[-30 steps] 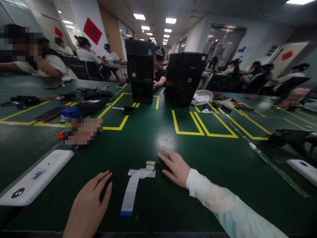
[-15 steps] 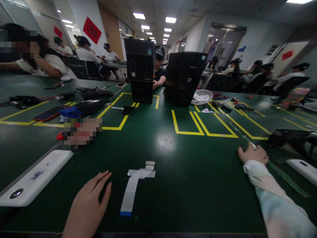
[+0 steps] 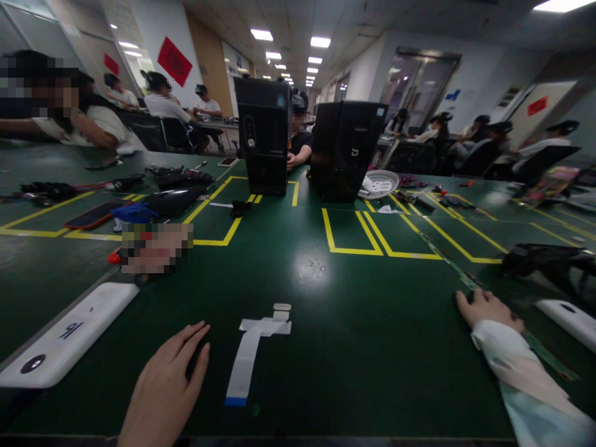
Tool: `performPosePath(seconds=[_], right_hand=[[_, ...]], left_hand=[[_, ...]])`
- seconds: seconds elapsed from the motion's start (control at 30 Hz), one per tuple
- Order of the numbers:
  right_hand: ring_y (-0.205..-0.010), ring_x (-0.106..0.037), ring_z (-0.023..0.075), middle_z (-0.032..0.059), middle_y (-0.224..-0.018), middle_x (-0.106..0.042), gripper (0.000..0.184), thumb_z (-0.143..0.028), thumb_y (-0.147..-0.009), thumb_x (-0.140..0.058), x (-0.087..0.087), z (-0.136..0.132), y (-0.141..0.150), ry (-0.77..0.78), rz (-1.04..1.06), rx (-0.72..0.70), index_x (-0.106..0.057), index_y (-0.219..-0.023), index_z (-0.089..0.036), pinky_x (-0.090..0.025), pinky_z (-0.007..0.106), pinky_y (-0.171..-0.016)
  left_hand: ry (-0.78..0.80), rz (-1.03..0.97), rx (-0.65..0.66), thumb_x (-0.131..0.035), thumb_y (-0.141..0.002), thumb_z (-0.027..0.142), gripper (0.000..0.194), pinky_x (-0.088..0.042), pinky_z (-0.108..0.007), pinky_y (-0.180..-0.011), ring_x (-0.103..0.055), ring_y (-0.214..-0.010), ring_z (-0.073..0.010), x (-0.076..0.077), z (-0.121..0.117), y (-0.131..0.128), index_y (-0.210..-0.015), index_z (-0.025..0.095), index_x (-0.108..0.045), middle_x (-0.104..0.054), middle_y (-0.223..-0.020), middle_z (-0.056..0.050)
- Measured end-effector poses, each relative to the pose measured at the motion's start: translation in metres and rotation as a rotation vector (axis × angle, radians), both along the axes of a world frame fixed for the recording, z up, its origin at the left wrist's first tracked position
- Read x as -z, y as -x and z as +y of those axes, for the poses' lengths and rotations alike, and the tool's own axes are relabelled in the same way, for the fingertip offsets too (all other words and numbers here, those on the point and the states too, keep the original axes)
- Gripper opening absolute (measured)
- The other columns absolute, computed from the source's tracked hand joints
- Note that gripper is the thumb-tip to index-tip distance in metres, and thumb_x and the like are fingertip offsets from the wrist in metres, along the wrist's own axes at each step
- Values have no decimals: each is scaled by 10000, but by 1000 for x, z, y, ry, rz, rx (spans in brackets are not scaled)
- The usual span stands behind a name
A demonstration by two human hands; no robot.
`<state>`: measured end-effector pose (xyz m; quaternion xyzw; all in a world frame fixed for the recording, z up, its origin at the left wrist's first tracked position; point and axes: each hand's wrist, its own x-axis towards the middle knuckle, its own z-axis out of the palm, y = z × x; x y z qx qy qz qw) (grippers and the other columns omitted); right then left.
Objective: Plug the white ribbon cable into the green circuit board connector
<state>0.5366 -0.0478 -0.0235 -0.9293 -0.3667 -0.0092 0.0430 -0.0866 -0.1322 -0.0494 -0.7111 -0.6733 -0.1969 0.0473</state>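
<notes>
My left hand (image 3: 170, 382) rests palm down on the green table with its fingers stretched out, holding nothing. Just right of it lies a white flat ribbon cable (image 3: 249, 357) with a blue end and a small connector at its far end. On the right side, my right hand (image 3: 493, 310) is over a long, thin green circuit board strip (image 3: 552, 354), its fingers curled down around the middle. The strip shows on both sides of the hand and runs slantwise from the yellow tape to the near right. The fingertips' contact is partly hidden.
A white device casing (image 3: 77, 329) lies at the left, another white casing (image 3: 568, 320) at the right edge. Two black computer towers (image 3: 263, 136) stand at the back, with a person behind them. A white basket (image 3: 379, 184) and black cables (image 3: 51, 189) lie farther off.
My right hand has moved slightly right and nearer to me. The circuit board strip has shifted a little, its far end going left. My left hand has stayed put.
</notes>
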Motion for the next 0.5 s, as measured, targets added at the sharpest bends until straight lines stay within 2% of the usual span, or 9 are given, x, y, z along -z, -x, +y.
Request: performPosePath(seconds=[0.13,0.27,0.37,0.5], right_hand=[[-1379,-369,374,195,-1537,-365,814,-566,-903,-88,3,-27,15,61,-41,-111,-424,-1453,-69,-376,582,-1029],[-1397,-363,348,161,-1555,-353,911,-624,-849,-62,11,-54,27,85,-87,-165,-398,-1477,-56,-353,532,-1093],[-1399,-364,358,169,-1542,-377,954,-656,-821,-57,20,-68,27,32,-90,-208,-382,-1485,-52,-349,566,-1094],[-1435,-293,385,202,-1558,-329,985,-676,-817,-46,29,-78,22,-78,-74,-278,-363,-1483,-23,-334,617,-1090]], left_hand=[[22,14,-15,-363,-925,534,538,-503,-487,-982,-594,-1187,-292,0,0,0,-1252,210,-642,-637,-1292,-117],[-11,17,-3,-361,-925,538,537,-509,-463,-974,-596,-1185,-286,0,1,0,-1244,212,-644,-638,-1286,-119],[-12,25,-1,-363,-925,540,529,-514,-468,-963,-602,-1174,-286,1,1,1,-1240,220,-643,-645,-1272,-113],[-24,20,14,-367,-931,529,531,-501,-486,-983,-596,-1181,-289,3,1,3,-1247,199,-636,-639,-1279,-123]])
